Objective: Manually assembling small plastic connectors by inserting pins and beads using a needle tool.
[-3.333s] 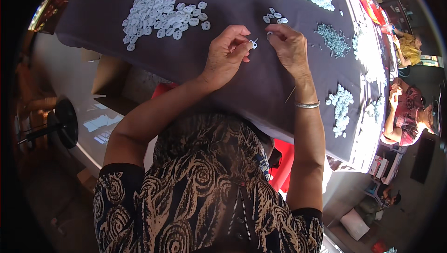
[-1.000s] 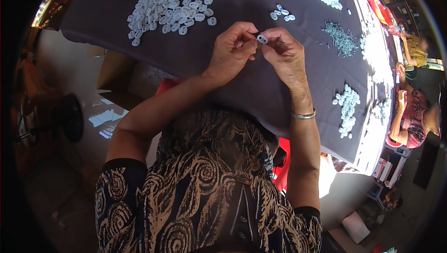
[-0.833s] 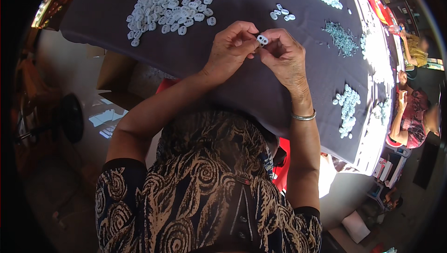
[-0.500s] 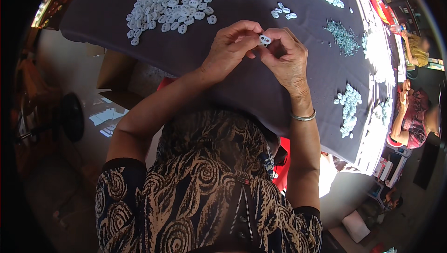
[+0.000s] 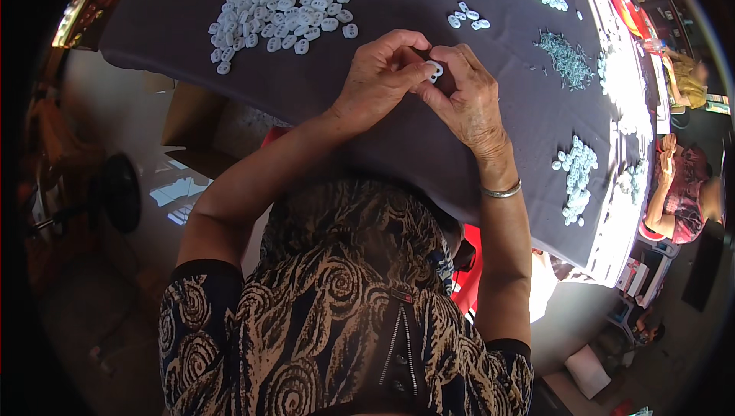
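Dark cloth (image 5: 528, 129) stretches out, sunlit along the right, where at least two people (image 5: 684, 195) show. One white holed piece (image 5: 437, 76) — clamped between the left hand (image 5: 377, 75)'s fingers — is above the cloth; the right hand (image 5: 472, 98) curls close, its grip I cannot tell. Beyond lie about six loose pieces (image 5: 472, 15), one teal heap (image 5: 567, 58).

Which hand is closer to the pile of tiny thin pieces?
Right. The right hand is left of the pile of tiny thin pieces; the left hand is farther left.
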Available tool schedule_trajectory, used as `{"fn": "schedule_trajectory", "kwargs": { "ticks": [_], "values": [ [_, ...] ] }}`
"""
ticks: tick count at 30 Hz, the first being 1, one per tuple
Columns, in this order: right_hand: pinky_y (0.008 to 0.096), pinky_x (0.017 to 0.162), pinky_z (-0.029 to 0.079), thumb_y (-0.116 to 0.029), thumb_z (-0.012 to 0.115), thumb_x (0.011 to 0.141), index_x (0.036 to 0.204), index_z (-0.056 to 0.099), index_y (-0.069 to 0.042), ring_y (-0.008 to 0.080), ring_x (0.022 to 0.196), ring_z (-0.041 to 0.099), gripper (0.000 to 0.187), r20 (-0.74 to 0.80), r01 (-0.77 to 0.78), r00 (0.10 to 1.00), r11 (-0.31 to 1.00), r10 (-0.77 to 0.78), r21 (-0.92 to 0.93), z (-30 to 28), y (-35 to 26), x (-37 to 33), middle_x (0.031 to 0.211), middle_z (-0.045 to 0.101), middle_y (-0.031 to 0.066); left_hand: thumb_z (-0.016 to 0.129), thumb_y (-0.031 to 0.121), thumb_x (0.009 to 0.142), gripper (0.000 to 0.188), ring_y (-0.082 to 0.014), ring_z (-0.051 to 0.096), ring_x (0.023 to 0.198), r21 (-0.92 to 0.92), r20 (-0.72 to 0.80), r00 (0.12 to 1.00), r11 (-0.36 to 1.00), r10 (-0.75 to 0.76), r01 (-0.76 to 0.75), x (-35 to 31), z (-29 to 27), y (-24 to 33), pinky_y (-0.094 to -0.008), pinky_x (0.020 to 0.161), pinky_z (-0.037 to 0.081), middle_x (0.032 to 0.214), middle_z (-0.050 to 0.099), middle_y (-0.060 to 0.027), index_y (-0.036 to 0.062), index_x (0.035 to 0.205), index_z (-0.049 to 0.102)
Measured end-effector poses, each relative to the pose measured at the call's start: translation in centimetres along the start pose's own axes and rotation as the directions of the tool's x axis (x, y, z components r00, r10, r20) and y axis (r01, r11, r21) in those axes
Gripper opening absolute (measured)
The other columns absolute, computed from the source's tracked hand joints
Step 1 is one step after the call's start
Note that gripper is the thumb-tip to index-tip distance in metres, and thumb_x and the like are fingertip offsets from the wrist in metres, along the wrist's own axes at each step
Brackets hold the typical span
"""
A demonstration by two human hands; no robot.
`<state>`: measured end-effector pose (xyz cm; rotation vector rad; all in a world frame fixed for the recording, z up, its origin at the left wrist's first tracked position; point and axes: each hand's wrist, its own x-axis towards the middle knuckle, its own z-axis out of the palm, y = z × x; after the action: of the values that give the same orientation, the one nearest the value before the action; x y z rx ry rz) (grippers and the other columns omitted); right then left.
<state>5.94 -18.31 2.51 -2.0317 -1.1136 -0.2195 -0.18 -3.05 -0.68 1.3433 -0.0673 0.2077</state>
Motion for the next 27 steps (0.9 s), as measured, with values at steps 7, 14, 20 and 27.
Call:
{"fn": "schedule_trajectory", "kwargs": {
  "ticks": [7,14,20,27],
  "values": [
    [0.0394,0.055,0.051,-0.023,0.069,0.081,0.082,0.053,-0.002,0.0329,0.064,0.063,0.027,0.209,0.057,0.978,0.982,-0.019,-0.181,0.2,0.8,-0.5,0.074,0.061,0.014,0.06,0.003,0.088,0.026,-0.0029,0.052,0.077,-0.037,0.03,0.995,0.995,-0.091,0.092,-0.3,0.1,0.3,-0.0198,0.07,0.044,0.082,0.057,0.0031,0.0065,0.114,0.059],
    [0.0399,0.052,0.05,-0.023,0.068,0.082,0.077,0.053,-0.002,0.0343,0.061,0.061,0.027,0.167,0.069,0.985,0.987,-0.044,-0.146,0.9,0.9,-1.2,0.065,0.059,0.0148,0.052,0.004,0.088,0.026,-0.0045,0.051,0.078,-0.151,-0.05,0.997,0.987,-0.056,0.047,-1.0,1.3,0.1,-0.0203,0.071,0.043,0.08,0.053,0.003,0.0052,0.113,0.062],
    [0.0403,0.055,0.048,-0.024,0.065,0.086,0.075,0.05,-0.001,0.0359,0.064,0.06,0.029,0.152,0.047,0.988,0.985,-0.022,-0.164,1.1,0.3,-1.4,0.067,0.057,0.0155,0.05,0.002,0.087,0.026,-0.0049,0.05,0.074,-0.146,-0.113,0.993,0.989,-0.03,0.014,-1.3,1.6,-0.2,-0.0203,0.069,0.043,0.078,0.053,0.0024,0.0041,0.109,0.064],
    [0.0408,0.054,0.048,-0.026,0.065,0.086,0.077,0.052,-0.002,0.0355,0.063,0.059,0.028,0.106,0.022,0.994,0.986,-0.004,-0.167,1.5,0.0,-0.7,0.069,0.057,0.0144,0.051,0.0,0.088,0.023,-0.0056,0.053,0.074,-0.196,-0.116,0.991,0.98,-0.068,0.044,-1.0,1.2,0.1,-0.0204,0.069,0.045,0.081,0.057,0.0012,0.0035,0.106,0.064]
  ]
}}
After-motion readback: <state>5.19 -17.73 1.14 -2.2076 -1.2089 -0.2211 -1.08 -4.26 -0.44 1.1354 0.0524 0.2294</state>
